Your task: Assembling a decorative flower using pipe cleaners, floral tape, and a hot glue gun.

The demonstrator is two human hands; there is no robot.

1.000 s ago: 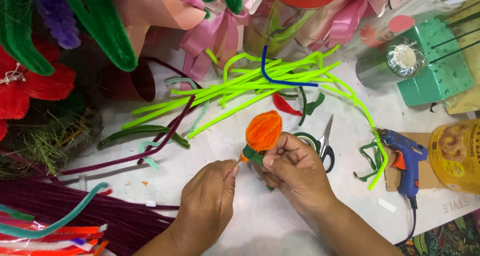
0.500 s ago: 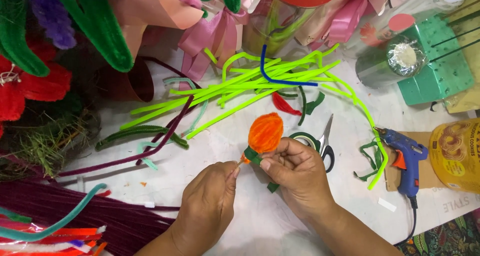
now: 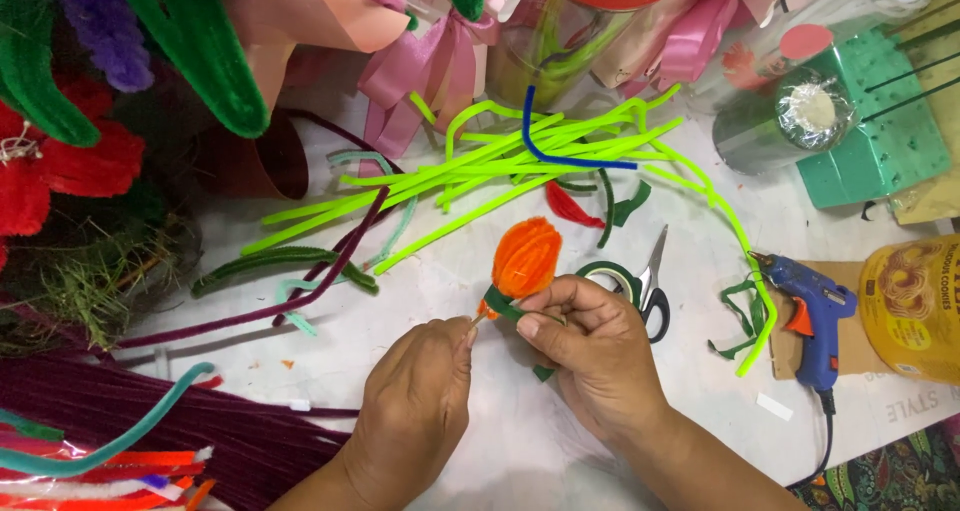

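Just below the middle of the frame, both hands meet at an orange pipe-cleaner flower bud (image 3: 526,256). The right hand (image 3: 590,346) is closed around the bud's base, thumb and fingers clamped on the dark green strip (image 3: 503,305) wrapped there. The left hand (image 3: 415,406) is closed too, its fingertips pinching the thin stem end just under the bud. The bud sits clear above the white table (image 3: 480,441), held between the two hands.

By its look the bud is very light and soft: fuzzy chenille over thin wire, so it should bend and hold a new shape, and squeezing the orange head would likely flatten it. The base, where the green wrap is, looks like the firmest place to grip.

Counting what shows: one orange bud, one pair of scissors (image 3: 650,286) just right of the right hand, one roll of green tape (image 3: 612,276) lying against them, one blue glue gun (image 3: 815,316) at the right, one yellow cookie packet (image 3: 915,306) at the right edge, one green foam block (image 3: 880,141) at upper right and one red-lidded jar (image 3: 575,21) at the top. The lime-green pipe cleaners (image 3: 500,166) in the upper middle overlap too much to count, with one dark blue pipe cleaner (image 3: 560,151) across them. A thick bundle of maroon pipe cleaners (image 3: 150,411) lies at lower left.
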